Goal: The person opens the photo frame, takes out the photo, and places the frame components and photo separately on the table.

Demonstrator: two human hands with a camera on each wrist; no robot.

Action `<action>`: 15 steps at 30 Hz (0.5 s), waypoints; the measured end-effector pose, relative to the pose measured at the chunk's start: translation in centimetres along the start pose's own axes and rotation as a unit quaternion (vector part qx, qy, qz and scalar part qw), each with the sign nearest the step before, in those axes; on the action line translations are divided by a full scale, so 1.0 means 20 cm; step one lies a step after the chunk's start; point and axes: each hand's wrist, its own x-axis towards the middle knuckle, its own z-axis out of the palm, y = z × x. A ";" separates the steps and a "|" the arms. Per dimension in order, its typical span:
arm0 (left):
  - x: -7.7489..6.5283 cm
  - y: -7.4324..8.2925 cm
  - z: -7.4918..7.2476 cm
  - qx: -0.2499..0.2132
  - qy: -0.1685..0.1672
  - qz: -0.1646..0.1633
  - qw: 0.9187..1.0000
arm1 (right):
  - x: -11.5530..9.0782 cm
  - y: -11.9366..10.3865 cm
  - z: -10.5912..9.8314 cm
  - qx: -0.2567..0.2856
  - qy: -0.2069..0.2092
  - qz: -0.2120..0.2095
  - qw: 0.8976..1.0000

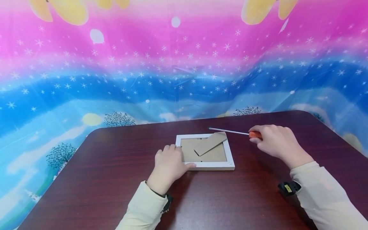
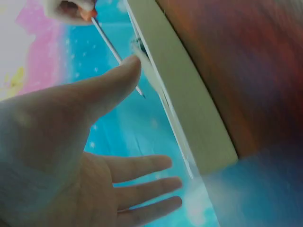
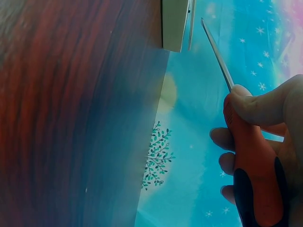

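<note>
A picture frame (image 1: 211,164) with a white border lies face down on the table, its brown backing board (image 1: 188,155) showing. Across that backing slants a brown stand flap (image 1: 211,143), its upper end reaching over the frame's far edge. My left hand (image 1: 169,161) is at the frame's left side, fingers straight and thumb by the near edge; whether it touches is hard to tell. To the right, my right hand (image 1: 276,140) grips a screwdriver (image 3: 258,165) by its orange and black handle. The metal shaft (image 1: 230,130) points left, above the table beyond the frame's far right corner.
The dark red-brown wooden table (image 1: 115,179) has rounded far corners. Behind it hangs a pink and blue cloth (image 1: 161,83) printed with snowflakes and trees. Black bands sit at both wrists over light sleeves (image 1: 319,188).
</note>
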 end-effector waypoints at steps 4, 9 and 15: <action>0.01 -0.06 -0.01 -0.029 -0.027 0.008 0.999 | 0.00 -0.01 0.00 0.000 0.002 -0.005 1.000; 0.02 -0.11 0.00 -0.052 -0.065 0.010 0.996 | 0.00 -0.03 0.00 -0.007 0.008 -0.010 1.000; 0.02 -0.10 0.03 -0.040 -0.065 0.015 0.997 | -0.01 -0.05 0.00 -0.009 0.009 -0.013 1.000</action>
